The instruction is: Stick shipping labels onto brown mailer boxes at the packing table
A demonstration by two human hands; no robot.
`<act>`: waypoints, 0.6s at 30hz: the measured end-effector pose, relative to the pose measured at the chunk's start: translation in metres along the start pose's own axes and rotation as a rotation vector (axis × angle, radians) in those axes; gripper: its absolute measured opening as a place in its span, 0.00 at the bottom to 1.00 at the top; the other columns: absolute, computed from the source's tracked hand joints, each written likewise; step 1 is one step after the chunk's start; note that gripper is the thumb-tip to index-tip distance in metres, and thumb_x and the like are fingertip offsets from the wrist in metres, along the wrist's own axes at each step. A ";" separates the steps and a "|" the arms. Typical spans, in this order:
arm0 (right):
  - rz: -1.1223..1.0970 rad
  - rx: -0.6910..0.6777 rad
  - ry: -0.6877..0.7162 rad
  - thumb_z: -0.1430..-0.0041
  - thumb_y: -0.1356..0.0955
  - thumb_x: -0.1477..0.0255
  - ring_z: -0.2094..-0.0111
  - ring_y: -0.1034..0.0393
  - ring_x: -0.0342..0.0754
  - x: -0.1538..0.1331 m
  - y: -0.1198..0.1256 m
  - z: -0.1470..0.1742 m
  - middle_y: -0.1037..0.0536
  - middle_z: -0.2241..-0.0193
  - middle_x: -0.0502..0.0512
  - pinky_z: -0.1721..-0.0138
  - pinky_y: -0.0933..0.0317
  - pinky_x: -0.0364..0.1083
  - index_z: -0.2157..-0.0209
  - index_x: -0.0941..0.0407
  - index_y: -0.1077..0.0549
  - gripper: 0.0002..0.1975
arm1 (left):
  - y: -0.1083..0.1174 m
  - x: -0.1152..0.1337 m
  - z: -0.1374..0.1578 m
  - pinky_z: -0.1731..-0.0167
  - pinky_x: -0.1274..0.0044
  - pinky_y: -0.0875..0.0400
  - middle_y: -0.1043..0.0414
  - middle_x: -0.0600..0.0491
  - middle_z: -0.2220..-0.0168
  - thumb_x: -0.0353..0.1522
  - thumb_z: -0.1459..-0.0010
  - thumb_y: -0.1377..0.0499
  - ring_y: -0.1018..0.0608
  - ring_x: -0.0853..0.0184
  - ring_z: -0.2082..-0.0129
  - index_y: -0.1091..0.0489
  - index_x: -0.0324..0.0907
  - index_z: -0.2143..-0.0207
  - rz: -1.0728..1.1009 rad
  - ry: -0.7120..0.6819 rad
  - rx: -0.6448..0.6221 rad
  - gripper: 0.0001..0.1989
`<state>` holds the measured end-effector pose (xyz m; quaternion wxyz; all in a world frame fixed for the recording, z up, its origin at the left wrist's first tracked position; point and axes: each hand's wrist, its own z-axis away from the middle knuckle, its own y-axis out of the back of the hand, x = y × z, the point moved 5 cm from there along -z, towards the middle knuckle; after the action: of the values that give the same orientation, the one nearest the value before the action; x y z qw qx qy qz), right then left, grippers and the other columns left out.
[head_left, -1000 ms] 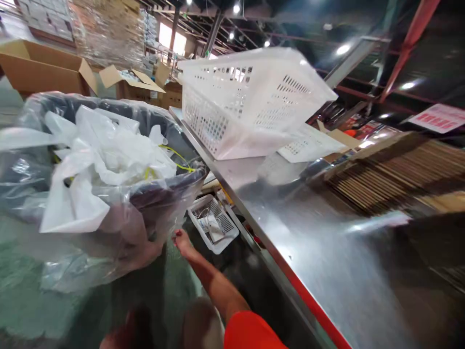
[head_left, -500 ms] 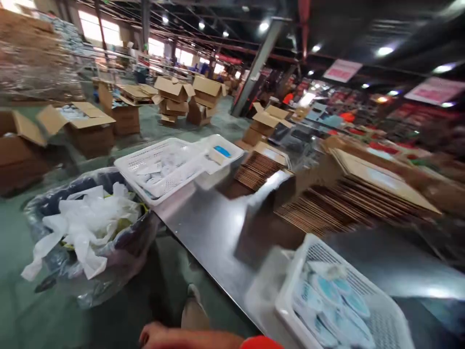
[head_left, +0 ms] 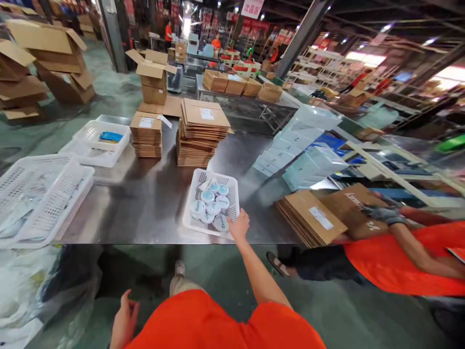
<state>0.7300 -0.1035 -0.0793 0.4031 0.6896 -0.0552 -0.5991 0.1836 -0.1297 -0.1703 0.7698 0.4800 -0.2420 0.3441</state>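
- The right hand [head_left: 239,224] reaches forward at twelve o'clock from the body and grips the near right corner of a small white basket [head_left: 198,224]; fingers curl over the rim, thumb side on the edge.
- That basket sits on the steel table [head_left: 152,203] close to its near edge; round white-and-blue tins [head_left: 210,203] lie inside it in a loose heap.
- The left hand [head_left: 125,317] hangs low at seven o'clock beside the orange shirt, fingers loosely spread, holding nothing; it is well apart from the table.
- At ten o'clock of the basket stand two stacks of flat cardboard [head_left: 201,133]; a smaller one [head_left: 146,134] is on the left of the taller.
- At nine o'clock a large empty white crate [head_left: 43,198] rests on the table's left end; beyond it a shallow white tray [head_left: 103,138] holds a blue item.
- At three o'clock a co-worker's gloved hand [head_left: 385,213] rests on a brown carton [head_left: 348,208]; flat cartons [head_left: 312,220] lie just beside it.
- At two o'clock, clear plastic bags [head_left: 301,150] lie fanned on the table.
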 end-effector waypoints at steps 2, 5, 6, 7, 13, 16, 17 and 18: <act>0.062 -0.073 -0.162 0.53 0.22 0.72 0.29 0.31 0.74 0.032 0.019 -0.028 0.22 0.35 0.78 0.29 0.35 0.65 0.38 0.60 0.25 0.38 | -0.013 0.011 -0.033 0.69 0.59 0.21 0.22 0.57 0.76 0.55 0.53 0.44 0.13 0.45 0.74 0.34 0.57 0.56 0.103 -0.066 0.088 0.24; 0.008 -0.257 -0.170 0.59 0.24 0.75 0.42 0.20 0.65 0.056 0.007 -0.035 0.13 0.46 0.64 0.39 0.26 0.57 0.43 0.56 0.23 0.36 | -0.022 0.056 -0.073 0.67 0.63 0.20 0.21 0.58 0.75 0.53 0.49 0.39 0.15 0.52 0.75 0.31 0.52 0.52 0.174 -0.209 0.092 0.26; -0.007 -0.270 -0.151 0.60 0.24 0.75 0.45 0.18 0.63 0.058 0.000 -0.033 0.12 0.50 0.59 0.41 0.25 0.56 0.46 0.54 0.22 0.34 | -0.023 0.074 -0.085 0.66 0.64 0.20 0.21 0.59 0.74 0.52 0.48 0.39 0.15 0.54 0.75 0.31 0.51 0.51 0.178 -0.254 0.082 0.26; -0.020 -0.272 -0.134 0.61 0.25 0.75 0.47 0.18 0.62 0.059 -0.008 -0.030 0.12 0.53 0.55 0.43 0.24 0.55 0.48 0.52 0.22 0.32 | -0.022 0.094 -0.097 0.65 0.65 0.19 0.20 0.59 0.74 0.51 0.47 0.39 0.15 0.56 0.74 0.30 0.50 0.50 0.175 -0.300 0.075 0.25; -0.132 -0.361 -0.026 0.62 0.28 0.76 0.55 0.17 0.59 0.030 -0.069 -0.010 0.13 0.63 0.50 0.50 0.21 0.54 0.54 0.51 0.24 0.27 | -0.010 0.217 -0.183 0.49 0.63 0.15 0.14 0.48 0.59 0.43 0.36 0.42 0.11 0.55 0.57 0.28 0.45 0.42 0.063 -0.587 0.066 0.23; -0.161 -0.422 0.032 0.58 0.29 0.74 0.57 0.18 0.57 0.009 -0.107 0.009 0.12 0.62 0.49 0.52 0.21 0.52 0.54 0.51 0.24 0.24 | -0.012 0.273 -0.241 0.39 0.59 0.17 0.15 0.37 0.43 0.37 0.30 0.46 0.13 0.51 0.42 0.27 0.42 0.40 -0.095 -0.620 -0.011 0.21; -0.173 -0.437 0.052 0.56 0.29 0.74 0.57 0.17 0.56 0.002 -0.120 0.018 0.12 0.62 0.50 0.53 0.21 0.51 0.53 0.51 0.24 0.24 | -0.012 0.288 -0.260 0.36 0.58 0.19 0.16 0.36 0.39 0.35 0.30 0.47 0.14 0.50 0.38 0.27 0.41 0.40 -0.137 -0.608 -0.027 0.20; -0.186 -0.450 0.081 0.54 0.29 0.73 0.57 0.17 0.56 -0.006 -0.133 0.028 0.12 0.61 0.50 0.54 0.21 0.51 0.52 0.51 0.23 0.24 | -0.013 0.301 -0.279 0.34 0.58 0.21 0.18 0.35 0.37 0.32 0.29 0.46 0.16 0.49 0.36 0.27 0.40 0.40 -0.195 -0.585 -0.044 0.19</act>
<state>0.6497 -0.0253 -0.1566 0.4914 0.6081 0.1597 -0.6027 0.3993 0.2084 -0.0838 0.7072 0.5628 -0.4135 0.1106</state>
